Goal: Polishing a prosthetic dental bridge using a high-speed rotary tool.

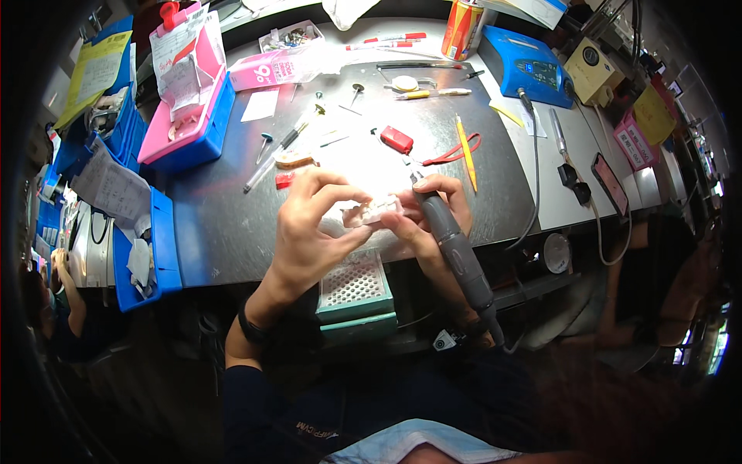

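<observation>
A white dental model point(375, 212) with a row of teeth is held over the near edge of the bench. My left hand point(305, 220) pinches its left end between thumb and fingers. My right hand point(423, 236) grips a dark grey rotary handpiece point(456, 251), which slants up and left with its tip beyond the model. The right thumb and fingertips also steady the model's right end. Just past my left hand lie a red block point(284, 180) and a tan curved piece point(294, 159). Below the hands juts a green box with a perforated top point(355, 284).
Behind the hands lie a red case point(396, 139), yellow pencil point(466, 153), pen point(270, 158) and several mounted bits. Pink and blue trays point(189, 116) flank the left. A blue control unit point(525, 66), cords and phone point(609, 184) stand right. Another person point(69, 301) is far left.
</observation>
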`<state>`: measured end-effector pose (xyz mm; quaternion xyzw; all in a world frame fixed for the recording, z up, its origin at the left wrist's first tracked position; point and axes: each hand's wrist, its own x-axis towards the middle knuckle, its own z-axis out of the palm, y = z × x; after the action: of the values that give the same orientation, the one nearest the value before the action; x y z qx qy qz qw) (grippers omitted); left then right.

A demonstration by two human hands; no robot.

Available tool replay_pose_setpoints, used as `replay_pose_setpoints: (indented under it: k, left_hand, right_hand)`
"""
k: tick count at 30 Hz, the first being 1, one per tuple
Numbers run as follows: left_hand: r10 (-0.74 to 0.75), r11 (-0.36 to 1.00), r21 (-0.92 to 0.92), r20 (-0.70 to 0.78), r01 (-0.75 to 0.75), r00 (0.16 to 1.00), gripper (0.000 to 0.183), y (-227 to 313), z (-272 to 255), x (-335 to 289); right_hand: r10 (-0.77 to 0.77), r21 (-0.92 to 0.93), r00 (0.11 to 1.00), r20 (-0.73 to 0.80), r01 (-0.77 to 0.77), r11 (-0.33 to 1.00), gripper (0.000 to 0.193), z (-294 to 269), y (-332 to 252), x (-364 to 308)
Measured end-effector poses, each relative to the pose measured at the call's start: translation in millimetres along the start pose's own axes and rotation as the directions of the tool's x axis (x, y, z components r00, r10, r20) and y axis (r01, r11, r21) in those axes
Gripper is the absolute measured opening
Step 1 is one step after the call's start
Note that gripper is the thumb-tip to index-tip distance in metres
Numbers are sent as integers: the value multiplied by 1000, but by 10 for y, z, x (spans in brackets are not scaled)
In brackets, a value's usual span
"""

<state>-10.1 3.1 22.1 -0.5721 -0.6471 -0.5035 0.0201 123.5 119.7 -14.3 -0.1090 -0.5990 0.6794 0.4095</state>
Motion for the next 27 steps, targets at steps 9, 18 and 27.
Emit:
replay_pose_setpoints:
  k: [9, 18, 27]
  left_hand:
    - [-69, 961, -270, -42, 55, 997, 32, -69, 60, -30]
    - [-181, 866, -443, 156, 232, 971, 35, -77, 51, -72]
    - [-280, 821, -473, 154, 319, 948, 38, -32, 68, -65]
  right_hand:
    - [-73, 99, 995, 63, 67, 993, 40, 36, -3, 31]
    - [-182, 122, 983, 25, 178, 976, 42, 6, 137, 3]
    - [-168, 102, 985, -31, 170, 980, 41, -6, 169, -21]
